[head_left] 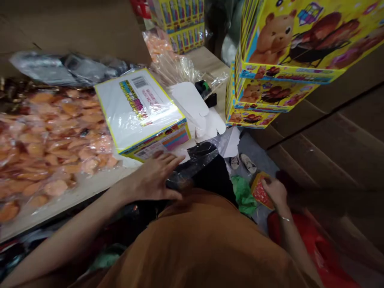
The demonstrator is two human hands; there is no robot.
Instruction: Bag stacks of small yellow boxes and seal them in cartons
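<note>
A: What does the right hand (274, 191) have?

B: It pinches a small yellow-edged box with a red face (261, 194), thumb against its side, low on the right above the grey floor (264, 156). A crumpled green plastic bag (243, 195) is just beside that box, on its left in the view.

A: And the left hand (154, 174)?

B: Empty, with fingers loosely spread and the thumb held apart. Its fingertips are at the near lower edge of a glossy white-topped carton with yellow edges (136, 106). I can't tell whether they touch it.

A: Where is that carton?

B: On the pale desk (105, 180), between a heap of orange pieces in clear plastic wrappers (57, 140) on the left and some white cut cardboard flaps (192, 102) on the right.

A: What else is around?

B: A stack of yellow printed boxes with a cartoon bear (258, 86) stands at the right end of the desk. Smaller yellow boxes in rows (183, 24) are at the far end, near clear plastic wrap (183, 66). Beyond the green bag, a pair of pale shoes (247, 163) shows on the floor.
</note>
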